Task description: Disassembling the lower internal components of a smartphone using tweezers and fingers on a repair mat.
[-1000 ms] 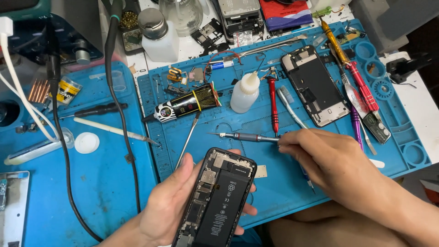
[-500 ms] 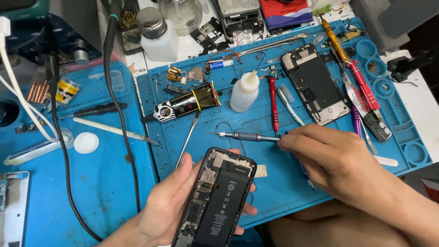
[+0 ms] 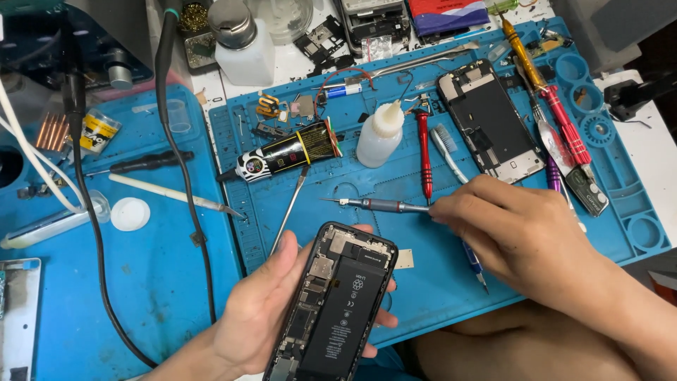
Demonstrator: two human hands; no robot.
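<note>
**Phone guts up, screwdriver under your fingertips**

Phone (image 3: pixel 335 303) sits open in your left hand (image 3: pixel 271 310), back off, black battery and boards facing up at you. Your palm cups it from below, thumb along the left edge and fingers curling round the right side, so that's a proper full hold, tilted a little toward the top right.

Your right hand (image 3: pixel 525 236) is down on the blue work mat (image 3: pixel 451 282), fingertips pinched on the rear end of the grey precision screwdriver (image 3: pixel 381 205), which lies flat with its tip pointing left. It rests just above the phone's top edge, close but not touching. A blue-handled tool (image 3: pixel 474 264) pokes out under that same hand; can't tell if you're gripping it.

Round about on the mat: a red-handled screwdriver (image 3: pixel 424 159) standing up-and-down beside a small white squeeze bottle (image 3: pixel 379 134), a black glue tube (image 3: pixel 289 152) left of that, and a second stripped phone frame (image 3: pixel 490 120) up top right.
</note>
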